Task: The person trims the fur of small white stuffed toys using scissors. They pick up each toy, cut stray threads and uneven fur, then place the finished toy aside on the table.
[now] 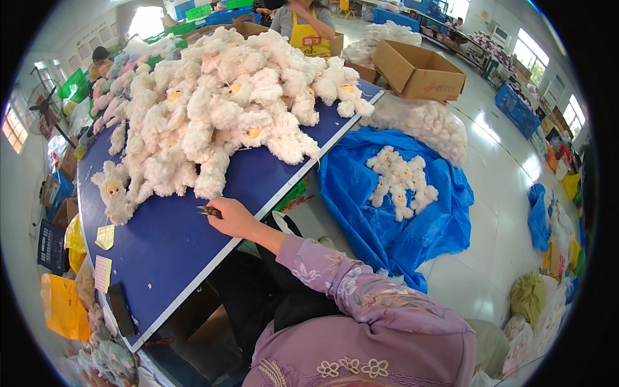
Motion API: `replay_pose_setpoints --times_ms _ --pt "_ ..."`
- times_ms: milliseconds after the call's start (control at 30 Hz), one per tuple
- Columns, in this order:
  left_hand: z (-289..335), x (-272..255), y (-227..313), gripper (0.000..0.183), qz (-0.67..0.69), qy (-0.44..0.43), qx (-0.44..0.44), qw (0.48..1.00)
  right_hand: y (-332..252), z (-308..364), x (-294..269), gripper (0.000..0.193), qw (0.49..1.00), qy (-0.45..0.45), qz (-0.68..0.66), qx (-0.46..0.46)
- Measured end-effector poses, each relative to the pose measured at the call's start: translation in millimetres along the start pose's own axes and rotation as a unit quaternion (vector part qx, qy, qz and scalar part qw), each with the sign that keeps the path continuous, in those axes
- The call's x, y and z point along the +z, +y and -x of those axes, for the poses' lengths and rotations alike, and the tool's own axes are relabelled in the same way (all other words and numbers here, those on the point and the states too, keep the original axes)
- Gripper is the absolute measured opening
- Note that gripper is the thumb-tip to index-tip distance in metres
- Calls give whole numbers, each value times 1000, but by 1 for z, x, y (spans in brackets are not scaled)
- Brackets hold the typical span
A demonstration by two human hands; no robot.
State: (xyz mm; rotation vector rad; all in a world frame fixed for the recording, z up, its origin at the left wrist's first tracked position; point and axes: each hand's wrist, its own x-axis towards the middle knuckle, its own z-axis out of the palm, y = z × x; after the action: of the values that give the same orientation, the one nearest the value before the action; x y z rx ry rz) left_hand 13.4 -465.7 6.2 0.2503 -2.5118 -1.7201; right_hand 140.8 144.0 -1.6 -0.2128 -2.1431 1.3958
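Note:
My right hand (pixel 230 218) rests over the edge of the blue table, its fingers closed around small dark metal thread snips (pixel 207 211), whose tips point left. Just beyond it rises a big heap of fluffy cream-white plush toys (pixel 213 109), some showing small yellowish faces. One plush toy with upright ears (pixel 115 192) sits at the left front of the heap. My left hand does not show.
The blue table (pixel 174 258) has a pale edge strip. On it lie a pale yellow card (pixel 105 237), a sticker sheet (pixel 102 273) and a dark flat object (pixel 121 309). To the right, a blue sack (pixel 445 226) holds several plush toys. An open carton (pixel 419 71) and a person in a yellow apron (pixel 309 39) are beyond.

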Motion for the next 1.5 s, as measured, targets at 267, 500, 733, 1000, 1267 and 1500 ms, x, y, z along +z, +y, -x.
replay_pose_setpoints --times_ms 267,500,733,1000,1267,1500 --pt "80 19 80 45 110 -4 48 993 -12 6 -1 16 992 85 95 -18" --pt "94 168 75 27 -34 -22 239 970 26 10 -2 13 999 -33 20 -2" --pt "120 242 92 26 42 -145 188 970 14 1 7 17 997 -44 61 -7" --pt "124 228 86 24 90 -169 241 951 19 0 4 17 995 -57 77 -14" --pt "103 46 104 27 348 131 210 904 46 7 -17 13 995 -19 94 -28" --pt "121 217 125 24 109 -263 195 939 13 6 22 17 999 24 12 -21"
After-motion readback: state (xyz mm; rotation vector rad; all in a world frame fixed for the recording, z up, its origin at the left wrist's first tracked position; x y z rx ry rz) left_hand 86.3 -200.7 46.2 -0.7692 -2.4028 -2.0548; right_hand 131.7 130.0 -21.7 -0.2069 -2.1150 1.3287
